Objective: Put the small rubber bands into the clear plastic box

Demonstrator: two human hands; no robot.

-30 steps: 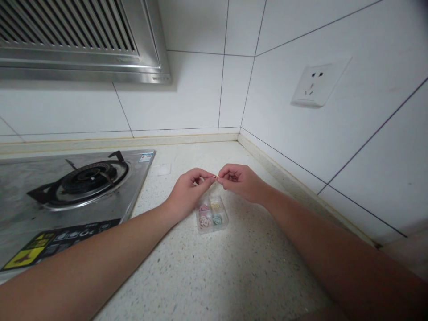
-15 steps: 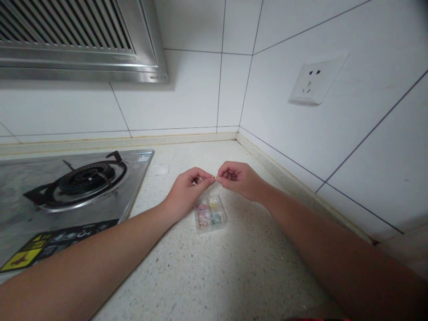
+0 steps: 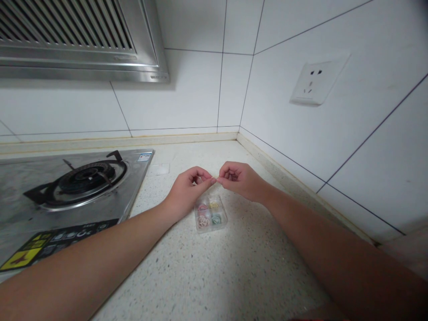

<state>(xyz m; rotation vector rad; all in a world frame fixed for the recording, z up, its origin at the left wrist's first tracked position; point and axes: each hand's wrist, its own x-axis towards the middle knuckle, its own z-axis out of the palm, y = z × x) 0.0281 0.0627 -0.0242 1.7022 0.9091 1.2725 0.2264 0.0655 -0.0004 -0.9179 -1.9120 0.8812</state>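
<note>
My left hand (image 3: 189,189) and my right hand (image 3: 241,180) meet fingertip to fingertip above the counter, both closed in a pinch. Between them is a tiny pale yellowish elastic band (image 3: 214,178), mostly covered by the fingers. Just below the hands sits a small clear plastic box (image 3: 211,229) with compartments. Coiled elastic bands lie inside: pink ones (image 3: 202,207), yellow ones (image 3: 214,205), whitish-pink ones (image 3: 203,221) and green ones (image 3: 216,219). The left hand hangs over the box's upper left corner.
A gas stove (image 3: 87,178) with one black burner showing takes up the left side. A flat clear piece (image 3: 159,169) lies beside it on the speckled counter (image 3: 187,276). The range hood (image 3: 147,53) juts out above; a wall socket (image 3: 312,82) is at right.
The fingertips have shifted very slightly, and the small band between them shows as a thinner line. The hands and box otherwise stay in place; the view has moved a touch.
</note>
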